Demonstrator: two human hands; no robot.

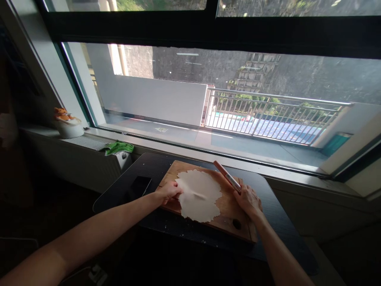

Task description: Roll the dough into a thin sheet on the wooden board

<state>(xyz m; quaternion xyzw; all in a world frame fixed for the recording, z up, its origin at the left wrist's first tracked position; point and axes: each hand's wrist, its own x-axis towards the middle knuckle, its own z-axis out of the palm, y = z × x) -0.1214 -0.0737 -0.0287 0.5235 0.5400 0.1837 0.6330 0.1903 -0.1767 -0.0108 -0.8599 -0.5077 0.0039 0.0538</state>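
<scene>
A thin, pale sheet of dough (pixel 201 204) with a ragged edge lies on a wooden cutting board (pixel 228 206). Near its middle runs a small raised crease. My left hand (pixel 170 192) pinches the dough's left edge between thumb and fingers. At the board's right side, my right hand (pixel 249 201) is closed around one end of a slim rolling pin (pixel 224 173). The pin slants up and to the left, its far end beyond the board's back edge, and it has printed marks near my fingers. Its gripped end is hidden by my hand.
The board rests on a dark table (pixel 268 210) below a wide window. A dark phone-like slab (pixel 141 184) lies left of the board. A green cloth (pixel 119 147) and a white pot with an orange toy (pixel 70 128) sit on the ledge at left. White crumbs dot the table's front.
</scene>
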